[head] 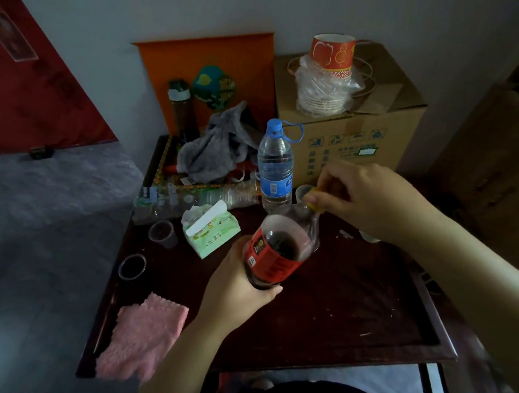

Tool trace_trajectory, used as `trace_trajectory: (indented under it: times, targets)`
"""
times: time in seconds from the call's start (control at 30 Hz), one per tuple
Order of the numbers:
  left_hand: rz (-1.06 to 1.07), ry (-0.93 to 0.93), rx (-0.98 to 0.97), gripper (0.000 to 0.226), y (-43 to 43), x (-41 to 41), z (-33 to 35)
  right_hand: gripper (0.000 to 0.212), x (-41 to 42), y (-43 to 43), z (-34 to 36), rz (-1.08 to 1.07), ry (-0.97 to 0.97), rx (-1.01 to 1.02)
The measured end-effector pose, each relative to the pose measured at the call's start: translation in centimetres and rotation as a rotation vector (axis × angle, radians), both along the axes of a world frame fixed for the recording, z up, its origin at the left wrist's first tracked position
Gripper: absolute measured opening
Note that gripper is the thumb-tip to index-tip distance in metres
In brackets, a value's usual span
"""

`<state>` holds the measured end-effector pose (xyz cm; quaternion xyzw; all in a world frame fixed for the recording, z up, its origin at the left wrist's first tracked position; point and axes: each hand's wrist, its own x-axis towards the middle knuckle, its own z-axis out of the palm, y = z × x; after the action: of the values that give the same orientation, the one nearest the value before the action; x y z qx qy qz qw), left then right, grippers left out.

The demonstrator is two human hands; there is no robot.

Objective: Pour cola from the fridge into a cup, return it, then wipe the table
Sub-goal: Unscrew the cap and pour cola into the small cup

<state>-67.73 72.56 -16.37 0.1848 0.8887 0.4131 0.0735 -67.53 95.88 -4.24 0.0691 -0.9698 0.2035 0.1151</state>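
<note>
We have a dark red table (336, 322) in front of us, and it holds all our things. At about one o'clock sits a big cardboard box (367, 135), with a stack of paper cups (331, 55) on top, kept out of the way. At twelve o'clock a gray cloth (215, 147) lies in a heap. The pink cloth (145, 334) waits flat at eight o'clock, close to the edge, so we think it is there for wiping later.

In the middle we hold the cola bottle (278, 250). Our left hand (236, 292) is wrapped tight around its bottom part, and the bottle leans toward one o'clock so the top points at our other hand. Our right hand (370, 198) is pinched shut on the yellow cap (315, 206), because the cap must turn one way or the other; we cannot tell which. The bottle is only part full.

A water bottle (274, 168) stands just behind the cola. A green tissue pack (211, 229) lies at eleven o'clock. Two small clear cups (163, 234) sit at ten o'clock, and the nearer one (132, 266) looks dark inside, maybe cola. Another little cup (303, 192) peeks out next to our right fingers
</note>
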Motion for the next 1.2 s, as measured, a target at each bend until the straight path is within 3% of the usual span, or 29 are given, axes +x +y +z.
trace_trajectory:
  times: [0.2, 0.27, 0.37, 0.5, 0.63, 0.8, 1.2]
  targets:
    - [0.012, -0.005, -0.028, 0.080, 0.0, 0.1, -0.6, 0.031, 0.0, 1.6, 0.3, 0.254, -0.130, -0.125]
    - [0.009, 0.000, -0.044, 0.081, -0.1, 0.1, -0.7, 0.044, 0.2, 1.8, 0.1, 0.286, -0.162, -0.185]
    - [0.005, -0.001, -0.062, 0.083, -0.2, 0.0, -0.8, 0.072, 0.3, 1.3, -0.3, 0.125, -0.172, -0.175]
    - [-0.003, 0.011, -0.077, 0.085, -0.1, 0.0, -0.8, 0.050, 0.3, 0.3, -0.6, 0.000, -0.102, -0.025]
    - [-0.004, 0.023, -0.103, 0.083, -0.3, 0.0, -0.9, 0.024, 0.3, 0.9, -0.4, 0.117, -0.171, -0.103]
    - [-0.002, 0.006, -0.088, 0.081, -0.5, 0.0, -1.0, 0.023, 0.7, 1.4, -0.5, 0.218, -0.201, -0.260]
    - [-0.068, -0.020, -0.079, 0.085, -0.1, -0.3, -1.6, 0.023, 1.6, 2.3, -1.6, 0.164, -0.119, -0.528]
